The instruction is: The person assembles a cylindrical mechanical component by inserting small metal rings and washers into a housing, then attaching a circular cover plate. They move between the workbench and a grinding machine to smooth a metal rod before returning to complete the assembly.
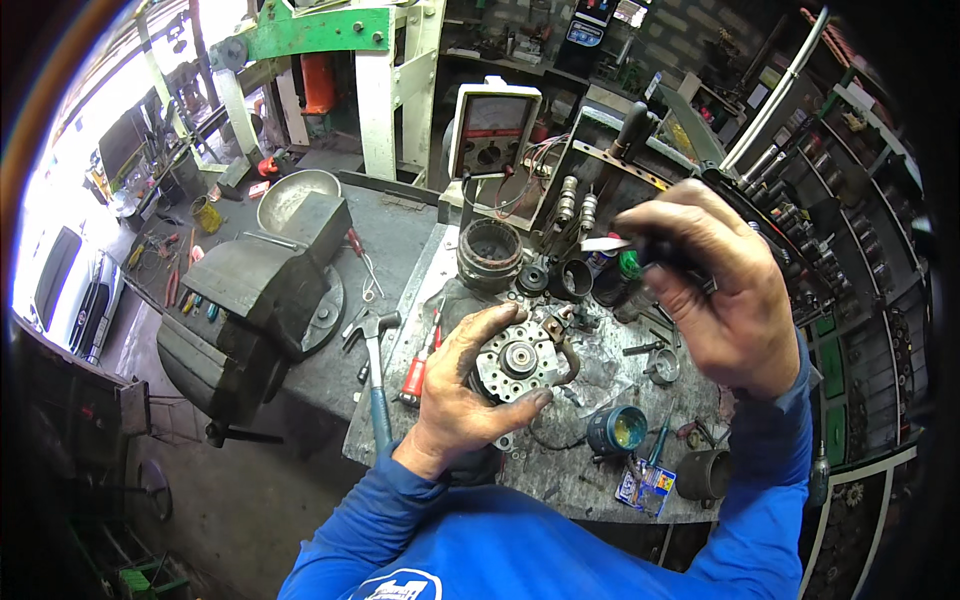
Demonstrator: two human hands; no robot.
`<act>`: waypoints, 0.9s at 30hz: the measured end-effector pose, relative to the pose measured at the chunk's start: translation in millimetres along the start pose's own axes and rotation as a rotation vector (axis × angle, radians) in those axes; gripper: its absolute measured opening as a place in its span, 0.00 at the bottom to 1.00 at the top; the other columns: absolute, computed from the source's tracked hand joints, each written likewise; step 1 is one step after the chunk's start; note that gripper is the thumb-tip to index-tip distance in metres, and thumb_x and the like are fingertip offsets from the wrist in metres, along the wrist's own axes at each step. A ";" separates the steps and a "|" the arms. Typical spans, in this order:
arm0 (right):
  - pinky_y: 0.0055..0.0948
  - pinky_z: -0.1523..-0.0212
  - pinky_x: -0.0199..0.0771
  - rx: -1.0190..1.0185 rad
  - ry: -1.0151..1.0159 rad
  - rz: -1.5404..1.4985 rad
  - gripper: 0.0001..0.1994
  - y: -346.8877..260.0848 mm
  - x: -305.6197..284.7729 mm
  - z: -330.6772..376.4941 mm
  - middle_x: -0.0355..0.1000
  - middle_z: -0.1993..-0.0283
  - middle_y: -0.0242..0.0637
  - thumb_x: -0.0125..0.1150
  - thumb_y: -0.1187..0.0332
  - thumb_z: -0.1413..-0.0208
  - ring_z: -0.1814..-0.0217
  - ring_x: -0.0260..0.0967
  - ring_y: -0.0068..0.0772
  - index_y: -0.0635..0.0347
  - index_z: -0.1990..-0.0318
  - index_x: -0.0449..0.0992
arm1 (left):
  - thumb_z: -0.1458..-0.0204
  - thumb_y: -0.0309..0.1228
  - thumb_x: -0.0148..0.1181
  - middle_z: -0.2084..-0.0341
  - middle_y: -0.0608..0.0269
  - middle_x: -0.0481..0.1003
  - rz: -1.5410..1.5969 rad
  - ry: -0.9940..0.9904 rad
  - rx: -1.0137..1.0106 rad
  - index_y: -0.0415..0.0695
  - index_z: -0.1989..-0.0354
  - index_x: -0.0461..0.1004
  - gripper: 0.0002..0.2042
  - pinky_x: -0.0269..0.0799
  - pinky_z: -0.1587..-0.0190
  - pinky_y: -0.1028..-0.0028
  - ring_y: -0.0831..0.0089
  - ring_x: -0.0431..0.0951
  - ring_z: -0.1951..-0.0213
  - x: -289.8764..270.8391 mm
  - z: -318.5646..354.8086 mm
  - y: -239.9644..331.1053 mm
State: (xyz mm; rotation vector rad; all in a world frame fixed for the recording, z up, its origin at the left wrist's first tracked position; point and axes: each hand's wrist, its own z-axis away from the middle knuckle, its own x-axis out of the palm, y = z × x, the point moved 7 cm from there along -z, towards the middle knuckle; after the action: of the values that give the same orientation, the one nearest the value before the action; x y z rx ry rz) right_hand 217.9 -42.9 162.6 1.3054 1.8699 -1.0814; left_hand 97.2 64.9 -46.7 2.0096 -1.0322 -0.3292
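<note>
My left hand (460, 395) grips the side of a round metal machine part (518, 358), thumb below and fingers above. The part has a ring of holes and a raised central hub facing up. Over the right of the bench, my right hand (715, 285) is raised and closed round a dark-handled tool. From its fingers a pale flat tip (604, 243) points left; the rest of the tool is hidden or blurred. Behind that hand a green-capped container (628, 263) shows in part. Beyond the metal part stands an open cylindrical housing (490, 252).
Left of my left hand lie a hammer (375, 370) and a red-handled screwdriver (415, 375). A large vise (255, 280) fills the left bench. An analog meter (495, 130) stands behind. Nearer are an open blue tin (617, 430) and a metal cup (703, 474). Shelves line the right.
</note>
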 end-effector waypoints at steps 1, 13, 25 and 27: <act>0.31 0.48 0.76 0.063 0.041 -0.008 0.16 10.3 -6.2 8.2 0.74 0.55 0.42 0.63 0.82 0.44 0.54 0.75 0.35 0.67 0.48 0.79 | 0.62 0.29 0.81 0.44 0.47 0.77 -0.046 0.006 -0.013 0.32 0.36 0.71 0.40 0.73 0.36 0.63 0.57 0.79 0.42 -0.4 1.2 -0.2; 0.35 0.45 0.77 0.789 0.552 0.340 0.15 217.2 -35.9 184.6 0.77 0.53 0.45 0.69 0.77 0.45 0.50 0.79 0.41 0.67 0.49 0.79 | 0.54 0.55 0.79 0.33 0.42 0.69 0.103 0.100 -0.104 0.34 0.26 0.58 0.54 0.64 0.28 0.56 0.53 0.70 0.32 1.8 20.7 -23.2; 0.45 0.47 0.78 0.602 0.179 0.571 0.13 326.5 -74.7 82.6 0.80 0.55 0.54 0.69 0.76 0.48 0.48 0.78 0.57 0.65 0.54 0.79 | 0.55 0.71 0.70 0.32 0.48 0.65 0.216 0.270 -0.336 0.40 0.23 0.52 0.60 0.66 0.30 0.57 0.58 0.69 0.32 -9.2 53.1 -56.0; 0.44 0.47 0.78 0.649 0.063 0.547 0.13 333.9 -76.7 79.7 0.80 0.56 0.54 0.71 0.75 0.48 0.49 0.79 0.56 0.66 0.54 0.80 | 0.55 0.71 0.70 0.32 0.48 0.65 0.186 0.261 -0.351 0.39 0.23 0.51 0.61 0.66 0.30 0.58 0.57 0.70 0.33 -12.1 59.6 -56.5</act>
State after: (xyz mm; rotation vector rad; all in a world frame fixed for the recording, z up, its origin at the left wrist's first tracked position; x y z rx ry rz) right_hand 560.4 -86.5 95.5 2.0702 1.0938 -1.3864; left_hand 87.7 58.7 -128.9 1.5814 -0.9169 -0.1319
